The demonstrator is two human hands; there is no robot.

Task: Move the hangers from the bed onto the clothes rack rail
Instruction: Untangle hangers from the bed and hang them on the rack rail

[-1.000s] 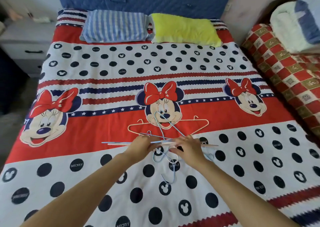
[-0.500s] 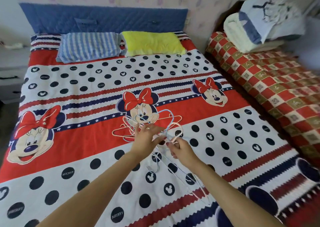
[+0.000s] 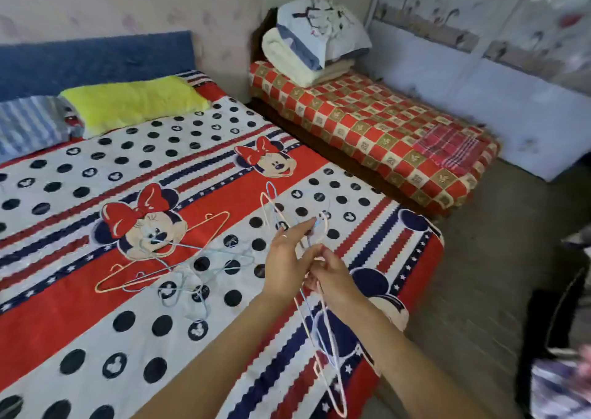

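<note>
— Where are the hangers?

— I hold a bunch of thin hangers (image 3: 323, 326) above the bed (image 3: 80, 322); they hang toward six o'clock past the bed's corner. More hangers, orange and pale blue (image 3: 179, 258), lie tangled on the cover at nine o'clock from my hands.

— And your fingers?

— My right hand (image 3: 332, 274) pinches the bunch near its hooks. My left hand (image 3: 287, 262) touches it at ten o'clock of the right, fingers stretched out; its grip I cannot tell.
</note>
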